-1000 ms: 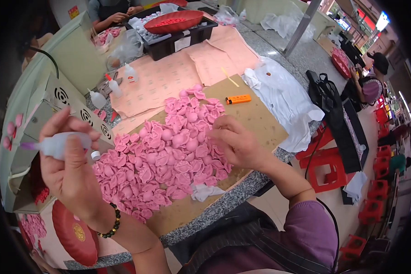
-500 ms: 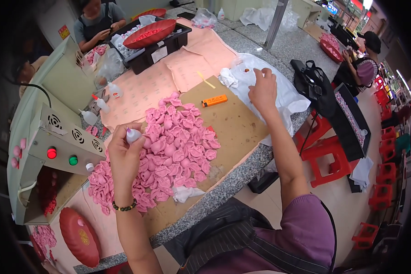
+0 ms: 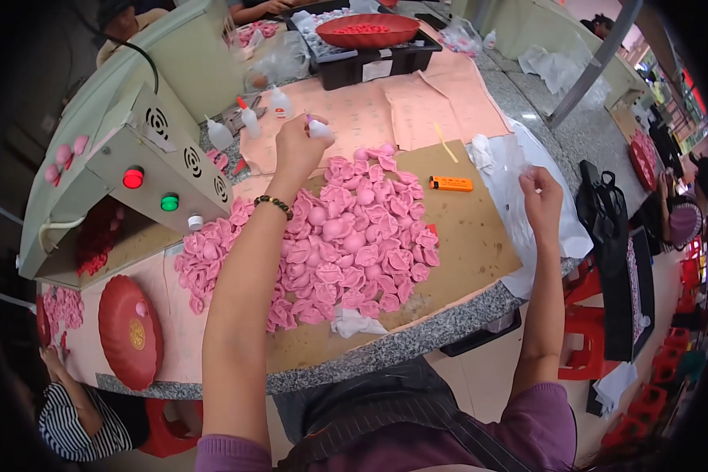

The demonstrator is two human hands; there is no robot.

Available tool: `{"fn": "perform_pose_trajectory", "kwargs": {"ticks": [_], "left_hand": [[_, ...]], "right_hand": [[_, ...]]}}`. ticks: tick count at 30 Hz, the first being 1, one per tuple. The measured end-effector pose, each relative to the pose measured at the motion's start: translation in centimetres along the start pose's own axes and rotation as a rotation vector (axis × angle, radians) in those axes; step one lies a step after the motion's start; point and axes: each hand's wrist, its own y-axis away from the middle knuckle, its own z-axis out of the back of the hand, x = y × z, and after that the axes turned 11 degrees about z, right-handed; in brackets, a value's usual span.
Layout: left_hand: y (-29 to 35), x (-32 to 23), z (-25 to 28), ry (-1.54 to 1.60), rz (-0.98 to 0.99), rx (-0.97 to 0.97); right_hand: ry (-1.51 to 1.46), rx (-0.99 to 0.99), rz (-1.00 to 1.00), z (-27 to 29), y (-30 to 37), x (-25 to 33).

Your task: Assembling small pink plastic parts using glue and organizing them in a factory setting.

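Note:
My left hand [image 3: 295, 149] is closed around a small white squeeze bottle [image 3: 318, 128] with a purple tip. It hovers beyond the pile of pink flower-like pieces [image 3: 346, 236], close to more white squeeze bottles [image 3: 249, 119], one of which has a red tip. My right hand [image 3: 541, 193] is over the white plastic sheet [image 3: 562, 216] at the right, its fingers drawn together. What sits between those fingertips, if anything, is too small to make out. An orange lighter-shaped object [image 3: 451, 183] lies on the brown board [image 3: 472, 244] between the pile and my right hand.
At left stands a grey machine [image 3: 153, 149] with red and green buttons. Near it lies a red scalloped tray [image 3: 131, 334]. A black crate [image 3: 385, 69] carrying a red dish [image 3: 367, 31] sits at the back. A black bag [image 3: 602, 204] lies right. Other people work around the table.
The view has swung left. My left hand has moved away from me toward the bottles, still holding the squeeze bottle. My right hand's fingers have gone from spread to drawn together.

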Motion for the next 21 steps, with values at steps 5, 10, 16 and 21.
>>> {"fn": "perform_pose_trajectory", "kwargs": {"ticks": [5,10,16,21], "left_hand": [[-1.3,3.7,0.0,-0.078,0.092,-0.021],[-1.4,4.1,-0.2,-0.208,0.113,0.088],[-1.4,4.0,1.3,-0.217,0.091,0.152],[3.8,-0.6,3.6,-0.684,-0.113,-0.047]], "right_hand": [[-0.27,-0.092,0.068,-3.1,-1.7,7.3],[-0.166,0.206,0.56,-5.7,0.4,13.8],[-0.35,0.625,0.459,-4.5,2.3,15.1],[-0.317,0.394,0.299,-6.8,0.6,12.5]]}}
